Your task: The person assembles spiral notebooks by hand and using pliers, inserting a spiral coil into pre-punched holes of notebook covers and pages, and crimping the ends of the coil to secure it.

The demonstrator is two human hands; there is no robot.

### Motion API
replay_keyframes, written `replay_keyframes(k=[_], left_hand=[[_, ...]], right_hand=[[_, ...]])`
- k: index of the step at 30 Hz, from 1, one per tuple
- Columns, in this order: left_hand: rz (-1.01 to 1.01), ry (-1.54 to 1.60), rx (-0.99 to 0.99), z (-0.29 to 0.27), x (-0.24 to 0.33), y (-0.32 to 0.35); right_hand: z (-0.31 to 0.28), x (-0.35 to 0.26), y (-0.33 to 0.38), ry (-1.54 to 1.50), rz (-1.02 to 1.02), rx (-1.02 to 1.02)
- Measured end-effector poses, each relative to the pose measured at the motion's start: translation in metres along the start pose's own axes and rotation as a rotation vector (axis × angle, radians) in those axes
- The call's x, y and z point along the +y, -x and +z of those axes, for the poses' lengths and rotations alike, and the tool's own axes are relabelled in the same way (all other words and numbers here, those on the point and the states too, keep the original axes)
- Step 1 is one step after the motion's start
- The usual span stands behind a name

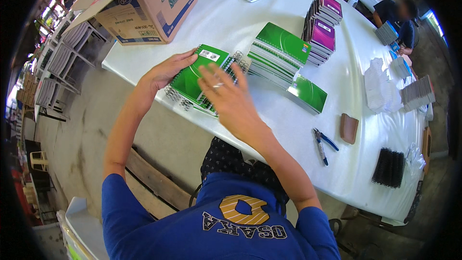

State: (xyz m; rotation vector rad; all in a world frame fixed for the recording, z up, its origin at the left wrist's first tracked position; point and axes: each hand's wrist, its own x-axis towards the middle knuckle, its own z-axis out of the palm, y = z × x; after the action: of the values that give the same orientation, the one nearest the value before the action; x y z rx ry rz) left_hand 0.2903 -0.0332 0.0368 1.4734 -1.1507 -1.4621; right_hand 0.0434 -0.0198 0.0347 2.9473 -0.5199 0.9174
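A small pile of green spiral notebooks lies at the near edge of the white table. My left hand rests on the pile's left end, fingers flat against the top cover. My right hand hovers over the pile's right side with fingers spread, slightly blurred, holding nothing. Beyond the pile stands a taller stack of green notebooks, and another short green stack lies to its right.
An open cardboard box sits at the table's left corner. Purple notebook stacks, blue-handled pliers, a brown pad, black spiral coils and white plastic bags lie further right. Another person sits at the far end.
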Motion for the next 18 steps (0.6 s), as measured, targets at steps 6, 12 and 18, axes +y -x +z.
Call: replay_keyframes(k=[6, 12, 18], left_hand=[[-0.022, 0.262, -0.155, 0.014, 0.011, -0.007], [-0.241, 0.167, -0.109, 0.022, 0.010, -0.009], [-0.216, 0.143, -0.086, 0.028, 0.017, -0.003]], right_hand=[[0.016, 0.023, 0.056, -1.084, 1.007, 0.375], [0.048, 0.002, 0.001, -1.555, 1.285, 0.191], [0.060, 0.038, -0.002, -1.519, 1.030, -0.034]])
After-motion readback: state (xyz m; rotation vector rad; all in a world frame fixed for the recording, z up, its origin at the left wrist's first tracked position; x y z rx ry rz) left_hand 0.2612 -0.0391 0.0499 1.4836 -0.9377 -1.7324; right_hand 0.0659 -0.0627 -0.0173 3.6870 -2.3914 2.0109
